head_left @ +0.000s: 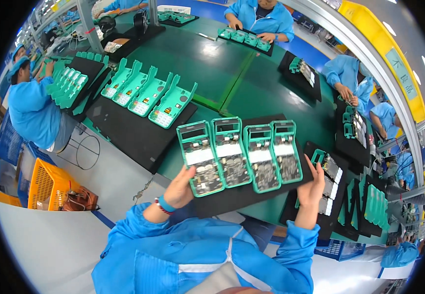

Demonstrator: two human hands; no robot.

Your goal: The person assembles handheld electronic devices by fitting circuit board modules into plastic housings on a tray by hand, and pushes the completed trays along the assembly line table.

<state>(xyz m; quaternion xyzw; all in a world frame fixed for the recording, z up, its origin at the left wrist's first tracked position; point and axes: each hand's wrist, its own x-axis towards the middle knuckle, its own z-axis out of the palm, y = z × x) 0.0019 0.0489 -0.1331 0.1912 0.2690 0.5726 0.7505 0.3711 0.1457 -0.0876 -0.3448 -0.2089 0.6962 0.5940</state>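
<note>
In front of me a black foam board (227,203) is held up between my two hands, slightly tilted. Several green plastic housings (230,153) lie on it side by side, each with a circuit board and a white panel inside. My left hand (179,190) is closed on the board's left end, its thumb against the leftmost housing. The right end is gripped by my right hand (312,187), thumb along the edge and the other fingers partly hidden. A blue band (165,205) circles my left wrist.
On the green table, another black board (124,130) at left carries open green housings (156,100). To the right lie boards with assembled units (327,183) and green covers (375,206). Co-workers in blue sit around the table; an orange crate (50,183) stands at lower left.
</note>
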